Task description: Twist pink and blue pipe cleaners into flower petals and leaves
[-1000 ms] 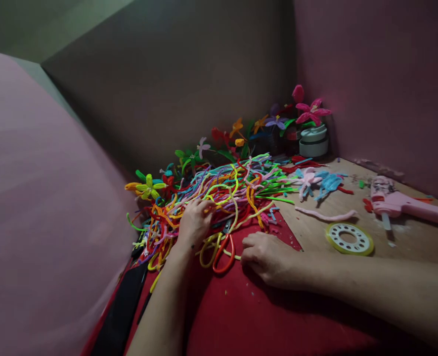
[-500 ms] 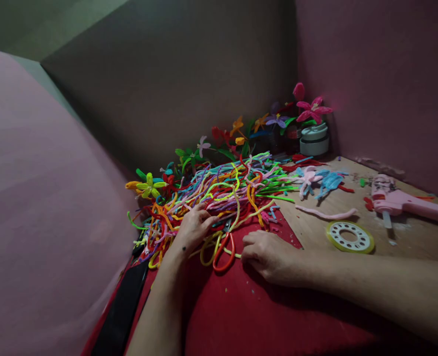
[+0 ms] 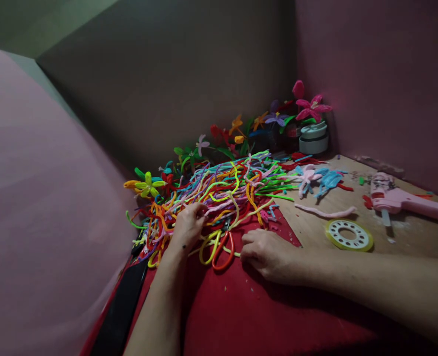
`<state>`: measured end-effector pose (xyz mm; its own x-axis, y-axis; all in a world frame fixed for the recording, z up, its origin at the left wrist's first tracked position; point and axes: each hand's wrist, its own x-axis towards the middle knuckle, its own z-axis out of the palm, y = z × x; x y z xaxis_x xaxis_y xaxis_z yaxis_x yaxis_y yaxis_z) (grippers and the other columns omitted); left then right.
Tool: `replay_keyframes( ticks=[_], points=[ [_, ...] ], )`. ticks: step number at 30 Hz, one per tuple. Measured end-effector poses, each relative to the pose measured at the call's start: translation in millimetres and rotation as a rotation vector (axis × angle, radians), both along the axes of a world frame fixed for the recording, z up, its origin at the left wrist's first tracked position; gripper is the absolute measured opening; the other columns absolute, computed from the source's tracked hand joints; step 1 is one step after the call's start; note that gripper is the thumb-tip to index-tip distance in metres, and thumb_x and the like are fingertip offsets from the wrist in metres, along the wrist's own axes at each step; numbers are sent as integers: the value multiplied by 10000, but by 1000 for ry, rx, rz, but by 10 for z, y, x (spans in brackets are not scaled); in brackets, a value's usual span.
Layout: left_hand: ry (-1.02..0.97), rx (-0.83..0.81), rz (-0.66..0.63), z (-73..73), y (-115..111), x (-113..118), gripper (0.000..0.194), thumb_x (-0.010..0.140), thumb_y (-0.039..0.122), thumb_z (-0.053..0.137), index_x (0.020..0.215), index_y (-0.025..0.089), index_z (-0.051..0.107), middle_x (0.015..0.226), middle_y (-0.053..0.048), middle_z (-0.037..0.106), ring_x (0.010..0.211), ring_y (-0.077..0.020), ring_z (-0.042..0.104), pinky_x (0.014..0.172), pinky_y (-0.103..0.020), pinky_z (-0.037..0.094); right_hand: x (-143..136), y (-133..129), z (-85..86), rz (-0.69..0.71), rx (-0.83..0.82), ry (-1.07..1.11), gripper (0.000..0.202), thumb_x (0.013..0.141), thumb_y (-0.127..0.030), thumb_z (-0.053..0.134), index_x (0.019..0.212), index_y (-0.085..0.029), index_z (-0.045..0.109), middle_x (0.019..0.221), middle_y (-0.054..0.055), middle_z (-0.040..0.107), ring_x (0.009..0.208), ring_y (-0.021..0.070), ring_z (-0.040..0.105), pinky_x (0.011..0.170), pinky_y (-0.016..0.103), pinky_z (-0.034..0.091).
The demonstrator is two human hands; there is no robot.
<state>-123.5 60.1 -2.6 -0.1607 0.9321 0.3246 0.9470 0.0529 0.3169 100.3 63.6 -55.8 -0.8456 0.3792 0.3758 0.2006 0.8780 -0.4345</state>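
Observation:
A tangled heap of coloured pipe cleaners (image 3: 219, 185) spreads over the red surface (image 3: 219, 306). My left hand (image 3: 189, 225) is at the front left of the heap, its thumb and fingers pinched together at the strands; what lies between the fingertips is too small to make out. Scissors with one yellow and one red handle (image 3: 223, 252) lie between my hands, their blades partly under the strands. To the right of them my right hand (image 3: 259, 252) rests on the red surface with curled fingers, and its fingertips are hidden.
On the wooden board (image 3: 311, 227) at the right are a tape roll (image 3: 348, 235), a pink glue gun (image 3: 400, 200), a pink strip (image 3: 326, 211) and fuzzy flowers (image 3: 308, 179). More flowers (image 3: 237, 126) and a grey-green container (image 3: 313, 138) stand behind the heap. A black strap-like object (image 3: 118, 311) lies at the left.
My left hand's fingers have drawn together and shifted slightly left. A yellow strand above it has changed its curve. My right hand has stayed in place.

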Motion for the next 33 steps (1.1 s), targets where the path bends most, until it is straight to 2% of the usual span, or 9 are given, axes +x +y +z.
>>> replay_keyframes(
  ticks=[5, 10, 13, 17, 20, 23, 26, 30, 33],
  points=[
    [2, 69, -11, 44, -12, -17, 120, 691, 285, 590, 664, 194, 664, 723, -11, 575, 690, -139, 540, 647, -247, 413, -6, 6, -4, -13, -31, 23, 196, 704, -73, 501, 748, -149, 676, 740, 53, 606, 682, 135, 513, 575, 238, 334],
    [-68, 577, 174, 86, -54, -12, 177, 744, 336, 577, 734, 187, 672, 899, -45, 544, 813, -158, 534, 724, -280, 438, -1, -5, 84, -49, -260, 127, 234, 717, -66, 504, 843, -139, 687, 775, 58, 647, 715, 138, 548, 649, 243, 395],
    [190, 705, 60, 93, -93, 113, 152, 762, 308, 582, 736, 197, 683, 982, -72, 536, 902, -190, 481, 799, -324, 411, -8, 1, 161, -81, -477, 269, 275, 762, -136, 517, 998, -143, 659, 846, 57, 658, 710, 125, 553, 673, 248, 417],
    [489, 572, -235, 68, -139, 404, 118, 776, 253, 577, 715, 224, 673, 969, -52, 603, 955, -216, 439, 845, -353, 371, -45, 50, 213, -105, -850, 518, 503, 771, -255, 564, 1257, -157, 482, 752, 9, 619, 579, 89, 500, 560, 221, 400],
    [591, 428, -344, 20, -150, 582, 144, 813, 226, 521, 754, 206, 651, 924, -44, 642, 952, -219, 454, 841, -355, 355, -71, 98, 225, -79, -1169, 636, 441, 794, -286, 538, 1208, -136, 515, 665, -11, 593, 488, 65, 473, 492, 201, 374],
    [573, 331, -372, -40, -134, 636, 196, 847, 254, 471, 745, 199, 629, 777, -31, 647, 869, -199, 488, 798, -342, 346, -71, 179, 241, -80, -1296, 782, 250, 797, -281, 540, 935, -91, 627, 622, 10, 603, 479, 74, 516, 494, 202, 402],
    [428, 314, -337, -82, -100, 575, 230, 854, 295, 463, 716, 209, 626, 656, -7, 609, 746, -164, 494, 754, -309, 347, -32, 322, 273, -189, -1426, 1001, 140, 809, -195, 527, 731, -97, 588, 576, 14, 592, 448, 66, 523, 472, 183, 409],
    [261, 313, -299, -112, -54, 460, 185, 839, 301, 492, 773, 221, 645, 692, 0, 622, 707, -149, 490, 707, -277, 353, 34, 469, 305, -398, -1598, 1191, 230, 885, -163, 397, 692, -123, 515, 501, -2, 540, 379, 50, 471, 395, 157, 370],
    [250, 267, -336, -140, -32, 451, 194, 848, 282, 475, 780, 218, 645, 730, -4, 642, 708, -147, 505, 696, -277, 351, 35, 427, 290, -349, -1608, 1144, 171, 853, -127, 447, 695, -119, 512, 495, -16, 532, 367, 45, 466, 381, 149, 362]
  ],
)
